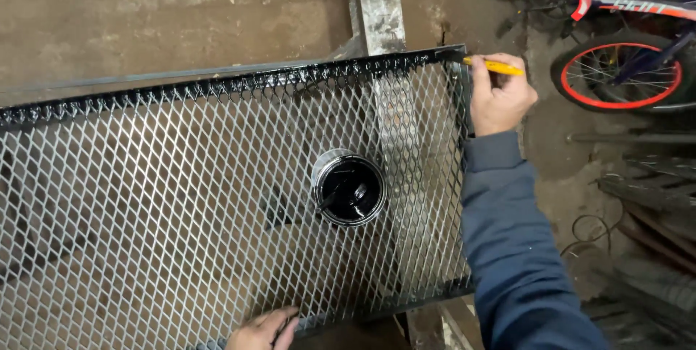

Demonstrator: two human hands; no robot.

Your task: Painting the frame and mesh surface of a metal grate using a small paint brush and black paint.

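My right hand (499, 100) grips a brush with a yellow handle (494, 67); its tip rests on the far right corner of a metal mesh panel (181, 205). The panel's top frame bar (217, 89) is glossy with wet black paint. The rest of the mesh is bare grey metal. My left hand (264, 330) rests on the panel's near edge, fingers on the frame. A round can of black paint (349, 188) stands under the mesh, seen through it near the middle.
A pale metal beam (380, 5) runs under the panel, away from me. A bicycle with red-rimmed wheels (623, 74) lies at the top right. Metal bars and scrap (645, 198) crowd the floor on the right. The concrete floor (145, 16) is stained.
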